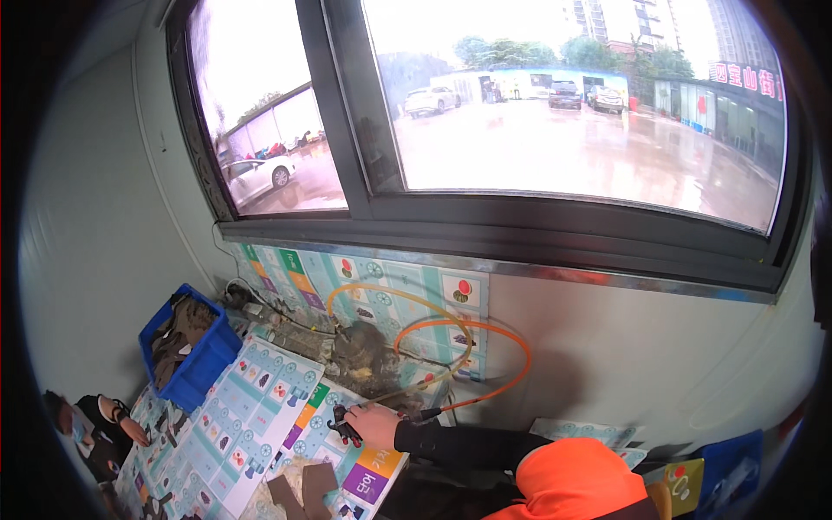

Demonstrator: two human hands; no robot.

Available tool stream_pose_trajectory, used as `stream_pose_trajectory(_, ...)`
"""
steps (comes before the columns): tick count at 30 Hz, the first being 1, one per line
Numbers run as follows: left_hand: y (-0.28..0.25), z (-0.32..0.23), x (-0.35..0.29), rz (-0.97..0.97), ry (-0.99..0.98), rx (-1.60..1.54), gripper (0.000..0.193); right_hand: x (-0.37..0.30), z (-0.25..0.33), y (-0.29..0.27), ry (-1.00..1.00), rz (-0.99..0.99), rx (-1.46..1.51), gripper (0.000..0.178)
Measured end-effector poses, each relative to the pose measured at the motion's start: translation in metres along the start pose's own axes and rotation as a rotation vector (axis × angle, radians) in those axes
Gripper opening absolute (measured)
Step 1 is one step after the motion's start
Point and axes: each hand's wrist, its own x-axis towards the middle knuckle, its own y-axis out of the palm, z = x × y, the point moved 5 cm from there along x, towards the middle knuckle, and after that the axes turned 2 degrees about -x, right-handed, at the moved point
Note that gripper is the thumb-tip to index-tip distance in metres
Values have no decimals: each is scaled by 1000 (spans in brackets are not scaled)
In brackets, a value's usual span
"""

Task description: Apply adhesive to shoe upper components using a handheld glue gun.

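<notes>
My right hand (374, 425) reaches in from the right in a black sleeve, out over the table. Its fingers are closed around a small black tool with red parts (344, 426); its exact kind is hard to make out. An orange hose (520, 381) loops by the wall and ends in a dark fitting (423, 416) beside my wrist. Nearer the front edge lie brown flat pieces (318, 487), partly on clear plastic. The table's printed cover (251, 416) carries coloured fruit pictures. My left hand is out of sight.
A blue crate (198, 368) of brown pieces stands at the table's far left. At left, a co-worker's hand (134, 432) is over small dark parts. A yellowish hose (390, 293) arches beside a dusty grey lump (357, 345). The window frame (520, 221) spans the wall.
</notes>
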Motion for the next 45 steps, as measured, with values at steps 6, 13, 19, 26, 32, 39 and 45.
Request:
stream_pose_trajectory(6,8,0,5,72,-8,-7,19,-4,-2,0,-27,-48,57,41)
stream_pose_trajectory(13,23,2,-3,0,104,74,18,-8,2,7,-50,-98,-123,34)
stream_pose_trajectory(19,24,7,-4,38,60,2,15,-11,5,4,-61,-174,-143,28)
stream_pose_trajectory(26,25,4,-2,-11,79,-25,11,-9,3,7,-50,-203,-121,23)
stream_pose_trajectory(32,26,5,-7,-25,83,-28,13,-15,1,2,-41,-210,-116,25)
stream_pose_trajectory(39,15,8,-14,29,56,15,17,-1,11,5,-86,-105,-44,23)
stream_pose_trajectory(45,34,-5,6,127,-17,-101,33,19,9,-106,-21,-21,156,28)
